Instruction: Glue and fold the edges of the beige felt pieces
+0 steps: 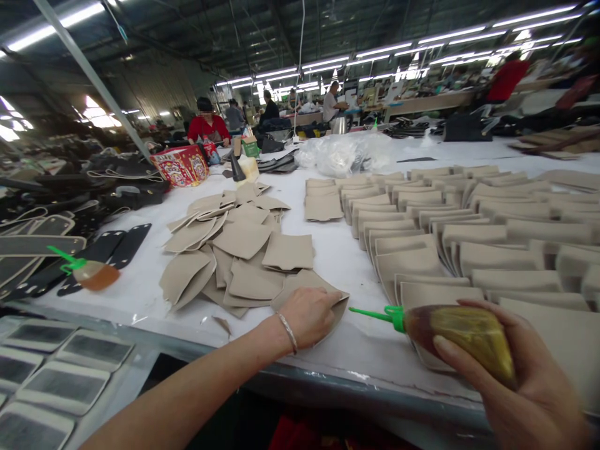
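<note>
My right hand point(529, 375) is wrapped round a squeeze bottle point(462, 334) of amber liquid. The bottle lies sideways in the grip, and its thin green nozzle points left towards my other hand. With fingers curled, my left hand point(309, 315) holds a beige leather-like piece point(304, 281) at the table's front edge. The nozzle tip is close to this piece's right corner, apparently not touching it. Just behind the left hand is a loose heap of similar beige pieces point(244, 231). Overlapping rows of folded or curved beige pieces point(407, 256) cover the right side.
A second green-nozzled bottle point(96, 275) lies at the left beside black straps point(129, 244). Framed dark panels point(65, 384) are laid out on a lower surface. Clear plastic wrap point(347, 153) and a red patterned box point(180, 165) stand farther back. A person in red point(209, 128) works beyond.
</note>
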Motion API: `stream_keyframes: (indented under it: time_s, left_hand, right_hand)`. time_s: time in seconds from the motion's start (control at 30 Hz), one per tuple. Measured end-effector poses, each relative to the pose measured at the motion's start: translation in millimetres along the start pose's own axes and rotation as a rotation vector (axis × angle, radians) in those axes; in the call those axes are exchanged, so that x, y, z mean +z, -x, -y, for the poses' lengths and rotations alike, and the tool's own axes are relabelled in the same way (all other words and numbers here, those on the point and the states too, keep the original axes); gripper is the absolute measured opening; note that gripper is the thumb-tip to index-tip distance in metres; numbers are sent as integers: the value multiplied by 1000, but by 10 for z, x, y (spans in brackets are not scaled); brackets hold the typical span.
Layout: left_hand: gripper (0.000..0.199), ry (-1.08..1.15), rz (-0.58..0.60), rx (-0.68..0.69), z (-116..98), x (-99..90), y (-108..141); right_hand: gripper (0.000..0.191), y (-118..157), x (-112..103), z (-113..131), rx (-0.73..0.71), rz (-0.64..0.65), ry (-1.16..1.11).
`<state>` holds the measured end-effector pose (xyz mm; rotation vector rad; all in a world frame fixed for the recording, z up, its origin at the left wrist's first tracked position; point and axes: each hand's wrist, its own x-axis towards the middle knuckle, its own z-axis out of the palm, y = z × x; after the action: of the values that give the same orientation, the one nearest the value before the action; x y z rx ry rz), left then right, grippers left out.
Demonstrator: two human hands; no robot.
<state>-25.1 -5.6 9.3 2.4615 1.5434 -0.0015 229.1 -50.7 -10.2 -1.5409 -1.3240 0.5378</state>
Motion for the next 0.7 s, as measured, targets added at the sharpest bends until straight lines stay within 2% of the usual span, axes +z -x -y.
stream_keyframes:
  time_s: [0.3, 0.47, 0.57, 0.7]
  left_hand:
    - [48, 8, -19, 9, 23, 36, -3]
    - [40, -2, -42, 3, 20, 77, 20]
    - [39, -1, -49, -4, 24, 102, 39]
    - [42, 15, -54, 0, 24, 102, 47]
  right_hand:
    - [64, -81, 187, 53, -232, 76, 161]
    - [61, -24, 224, 78, -269, 34, 220]
    - [55, 20, 221, 77, -295, 80, 219]
    - [58, 22, 217, 78, -252, 71, 185]
